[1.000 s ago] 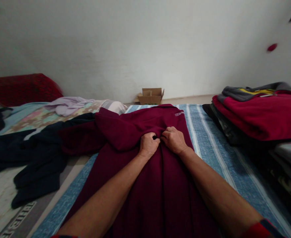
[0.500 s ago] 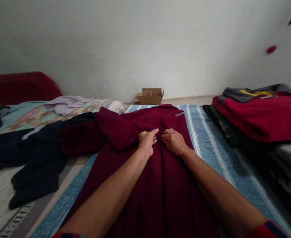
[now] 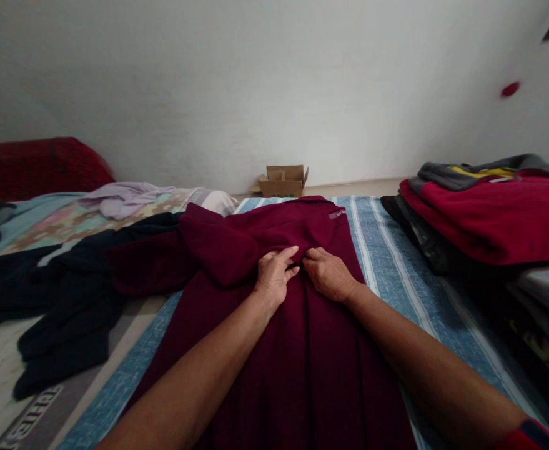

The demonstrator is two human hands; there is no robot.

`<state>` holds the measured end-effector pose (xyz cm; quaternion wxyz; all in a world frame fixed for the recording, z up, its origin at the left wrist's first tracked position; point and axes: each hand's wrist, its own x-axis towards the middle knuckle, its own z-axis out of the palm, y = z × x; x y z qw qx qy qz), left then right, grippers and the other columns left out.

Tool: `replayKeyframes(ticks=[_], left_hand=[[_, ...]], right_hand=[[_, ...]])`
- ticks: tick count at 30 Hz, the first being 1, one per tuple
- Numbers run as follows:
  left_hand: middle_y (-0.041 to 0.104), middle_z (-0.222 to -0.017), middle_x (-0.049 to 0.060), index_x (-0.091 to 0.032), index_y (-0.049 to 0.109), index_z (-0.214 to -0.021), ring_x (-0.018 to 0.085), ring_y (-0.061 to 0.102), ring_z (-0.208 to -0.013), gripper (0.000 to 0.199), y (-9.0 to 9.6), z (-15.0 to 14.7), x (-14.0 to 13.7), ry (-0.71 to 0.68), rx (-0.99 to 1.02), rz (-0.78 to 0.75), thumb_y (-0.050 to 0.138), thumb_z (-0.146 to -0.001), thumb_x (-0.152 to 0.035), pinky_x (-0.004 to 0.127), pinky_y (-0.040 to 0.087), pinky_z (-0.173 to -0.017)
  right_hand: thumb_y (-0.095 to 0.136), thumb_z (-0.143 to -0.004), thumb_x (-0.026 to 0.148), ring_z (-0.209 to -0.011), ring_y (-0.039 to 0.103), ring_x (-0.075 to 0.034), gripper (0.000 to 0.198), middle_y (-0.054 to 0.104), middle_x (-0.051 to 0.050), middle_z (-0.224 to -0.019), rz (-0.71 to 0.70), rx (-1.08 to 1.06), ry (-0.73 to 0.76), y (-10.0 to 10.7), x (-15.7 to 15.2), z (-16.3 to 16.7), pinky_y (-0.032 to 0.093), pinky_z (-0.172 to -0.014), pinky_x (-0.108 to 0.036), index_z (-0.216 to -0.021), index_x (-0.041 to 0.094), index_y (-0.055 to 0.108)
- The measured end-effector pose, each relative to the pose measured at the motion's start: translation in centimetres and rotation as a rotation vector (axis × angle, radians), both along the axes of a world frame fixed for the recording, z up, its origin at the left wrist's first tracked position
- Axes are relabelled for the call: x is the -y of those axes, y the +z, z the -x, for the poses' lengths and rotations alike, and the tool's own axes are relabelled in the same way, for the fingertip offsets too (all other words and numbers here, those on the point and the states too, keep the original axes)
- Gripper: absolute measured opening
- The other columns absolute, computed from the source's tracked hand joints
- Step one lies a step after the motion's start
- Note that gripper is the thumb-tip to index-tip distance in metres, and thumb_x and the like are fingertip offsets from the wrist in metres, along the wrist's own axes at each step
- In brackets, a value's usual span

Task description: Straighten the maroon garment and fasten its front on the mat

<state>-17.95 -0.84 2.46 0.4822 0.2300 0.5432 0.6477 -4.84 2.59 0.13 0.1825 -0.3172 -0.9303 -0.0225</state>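
A maroon long-sleeved top (image 3: pixel 274 350) lies spread before me, a line running down its middle and a small pale printed mark near its upper right. One sleeve stretches out to the left. My left hand (image 3: pixel 274 272) rests on the cloth near the middle line, thumb and fingers apart. Close beside it, my right hand (image 3: pixel 328 272) is closed, its fingertips pinching the cloth at that line. The exact spot between the fingertips is partly hidden.
Blue striped bedding (image 3: pixel 391 269) lies beneath the top. On the right is a stack of folded clothes with a red garment (image 3: pixel 489 219) near its top. Dark navy clothing (image 3: pixel 72 300) and a lilac cloth (image 3: pixel 124 199) lie left. A cardboard box (image 3: pixel 282 182) stands by the wall.
My left hand has loosened, its thumb and fingers now further apart, and shifted slightly left. My right hand keeps its pinch almost in place. The view has shifted slightly.
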Motion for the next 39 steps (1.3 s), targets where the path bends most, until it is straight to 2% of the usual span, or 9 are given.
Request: replayKeyframes(ticks=[12,18,22,27,31,33,35,37,39], left_hand=[[0.059,-0.066,-0.002,-0.016,0.059,-0.068,0.011,0.054,-0.062,0.022,-0.7,0.9,0.9,-0.107,-0.318,-0.048,0.069,-0.057,-0.032,0.022,0.045,-0.058],[0.036,-0.052,-0.007,-0.018,0.043,-0.053,0.008,0.041,-0.053,0.029,-1.0,1.1,1.3,-0.162,-0.540,-0.093,0.063,-0.063,-0.035,0.021,0.045,-0.056],[0.034,-0.052,-0.006,-0.018,0.040,-0.052,0.009,0.040,-0.054,0.031,-1.6,1.6,1.2,-0.198,-0.692,-0.079,0.060,-0.066,-0.037,0.020,0.037,-0.053],[0.034,-0.054,-0.006,-0.018,0.041,-0.052,0.009,0.034,-0.054,0.031,-2.0,2.2,1.1,-0.220,-0.876,-0.081,0.058,-0.068,-0.038,0.021,0.030,-0.051],[0.033,-0.052,-0.006,-0.018,0.042,-0.051,0.009,0.033,-0.052,0.032,-2.1,2.1,1.2,-0.221,-0.965,-0.067,0.055,-0.071,-0.038,0.022,0.028,-0.050],[0.035,-0.051,-0.006,-0.018,0.043,-0.051,0.009,0.035,-0.052,0.031,-2.0,1.9,1.4,-0.236,-1.023,-0.037,0.054,-0.073,-0.036,0.022,0.029,-0.051],[0.044,-0.054,-0.005,-0.017,0.050,-0.056,0.011,0.042,-0.055,0.025,-1.8,1.7,1.7,-0.265,-1.092,-0.004,0.053,-0.075,-0.032,0.022,0.033,-0.054],[0.057,-0.067,-0.002,-0.016,0.058,-0.069,0.013,0.052,-0.065,0.014,-1.5,1.4,2.2,-0.291,-1.157,0.020,0.054,-0.076,-0.027,0.023,0.039,-0.063],[0.065,-0.083,0.003,-0.016,0.062,-0.083,0.016,0.058,-0.077,0.012,-1.2,1.2,2.7,-0.334,-1.213,0.032,0.054,-0.077,-0.023,0.024,0.042,-0.073]], right_hand=[[0.035,-0.094,0.017,-0.086,0.050,-0.018,0.024,0.054,-0.009,-0.092,0.059,-0.044,0.133,0.2,0.9,-0.8,0.039,-0.084,-0.029,-0.101,0.014,0.058],[0.035,-0.094,0.020,-0.093,0.052,-0.019,0.032,0.055,-0.009,-0.098,0.037,0.014,0.114,0.3,1.1,-0.9,0.040,-0.087,-0.031,-0.120,0.018,0.053],[0.038,-0.092,0.018,-0.107,0.050,-0.022,0.036,0.056,-0.010,-0.109,0.042,0.033,0.100,0.3,1.3,-1.0,0.038,-0.092,-0.035,-0.126,0.022,0.050],[0.036,-0.093,0.019,-0.110,0.050,-0.023,0.033,0.058,-0.011,-0.112,0.067,-0.033,0.106,0.0,1.1,-0.9,0.038,-0.093,-0.037,-0.118,0.018,0.056],[0.042,-0.091,0.021,-0.102,0.056,-0.018,0.025,0.061,-0.009,-0.109,0.174,-0.229,0.060,-0.7,0.5,-0.9,0.042,-0.090,-0.030,-0.103,0.018,0.064],[0.045,-0.089,0.018,-0.099,0.057,-0.017,0.022,0.063,-0.007,-0.107,0.236,-0.341,0.044,-1.1,0.2,-1.0,0.043,-0.087,-0.027,-0.098,0.017,0.065],[0.047,-0.086,0.014,-0.095,0.058,-0.016,0.020,0.064,-0.006,-0.102,0.273,-0.414,0.044,-1.3,-0.1,-1.1,0.044,-0.084,-0.026,-0.094,0.017,0.065],[0.048,-0.084,0.011,-0.089,0.059,-0.015,0.018,0.063,-0.005,-0.094,0.285,-0.446,0.041,-1.4,-0.3,-1.2,0.045,-0.081,-0.026,-0.092,0.017,0.063],[0.048,-0.083,0.011,-0.087,0.058,-0.015,0.020,0.062,-0.005,-0.094,0.281,-0.451,0.040,-1.3,-0.3,-1.2,0.046,-0.080,-0.026,-0.098,0.016,0.061]])
